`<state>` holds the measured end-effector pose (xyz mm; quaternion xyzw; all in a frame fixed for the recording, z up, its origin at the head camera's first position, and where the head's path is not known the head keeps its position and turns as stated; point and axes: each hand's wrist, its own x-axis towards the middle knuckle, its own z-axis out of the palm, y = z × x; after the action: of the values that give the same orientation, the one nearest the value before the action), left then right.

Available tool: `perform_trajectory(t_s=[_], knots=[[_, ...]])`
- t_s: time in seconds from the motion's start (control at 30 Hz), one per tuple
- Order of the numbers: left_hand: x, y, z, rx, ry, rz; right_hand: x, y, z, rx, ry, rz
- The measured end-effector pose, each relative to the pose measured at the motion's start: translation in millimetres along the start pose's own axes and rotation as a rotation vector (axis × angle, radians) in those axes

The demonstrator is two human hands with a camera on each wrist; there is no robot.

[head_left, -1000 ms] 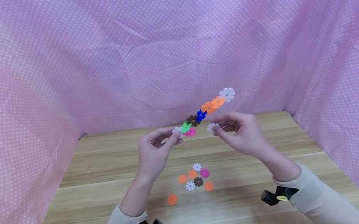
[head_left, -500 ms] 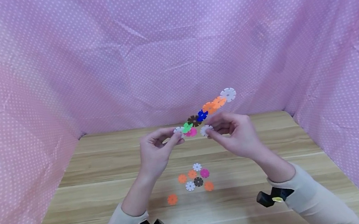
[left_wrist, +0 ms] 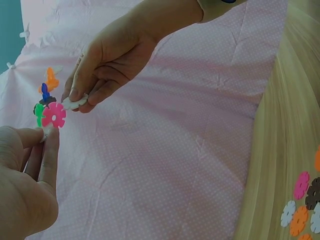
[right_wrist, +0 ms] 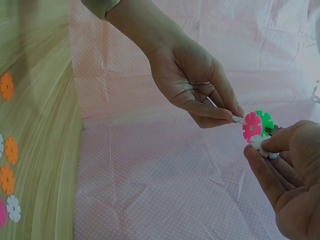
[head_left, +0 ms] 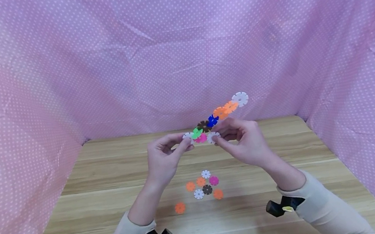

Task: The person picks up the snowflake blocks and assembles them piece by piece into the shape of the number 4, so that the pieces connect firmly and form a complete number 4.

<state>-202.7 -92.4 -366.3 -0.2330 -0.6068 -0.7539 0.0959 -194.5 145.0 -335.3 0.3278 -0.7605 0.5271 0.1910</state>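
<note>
My left hand (head_left: 163, 159) pinches a white notched disc (head_left: 188, 137) at the lower end of a chain of interlocking discs. From there the chain slants up and right through a green disc (head_left: 196, 132), a brown disc (head_left: 204, 126), a blue disc (head_left: 213, 120) and two orange discs (head_left: 220, 112) to a white disc (head_left: 240, 99). A pink disc (left_wrist: 53, 115) branches off beside the green one. Between thumb and fingers my right hand (head_left: 244, 140) pinches another white disc (right_wrist: 258, 144), its edge right at the pink disc's rim.
Several loose notched discs lie on the wooden table (head_left: 114, 210) below my hands, among them a brown disc (head_left: 207, 189), a pink disc (head_left: 214, 180) and an orange disc (head_left: 180, 207) set apart to the left. Pink dotted cloth (head_left: 177, 53) hangs at the back and both sides.
My right hand has moved left, bringing its white disc up to the pink disc. The left hand and the chain have shifted very slightly right. The loose discs stay where they were.
</note>
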Motion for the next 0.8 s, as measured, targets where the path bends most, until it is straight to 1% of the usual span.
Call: perform_trajectory(t_s=[0.27, 0.47, 0.6, 0.8], knots=[[-0.3, -0.2, 0.7, -0.001, -0.006, 0.004, 0.2, -0.6, 0.9, -0.034, -0.009, -0.01], [-0.8, -2.8, 1.6, 0.0, -0.014, 0.012, -0.2, 0.5, 2.9, -0.054, 0.005, -0.013], [-1.4, -3.4, 1.6, 0.005, -0.002, -0.002, -0.5, 0.1, 3.2, -0.045, 0.028, 0.001], [-2.4, -3.1, 1.4, 0.029, -0.011, -0.013, -0.3, -1.5, 2.0, -0.038, 0.041, 0.016]])
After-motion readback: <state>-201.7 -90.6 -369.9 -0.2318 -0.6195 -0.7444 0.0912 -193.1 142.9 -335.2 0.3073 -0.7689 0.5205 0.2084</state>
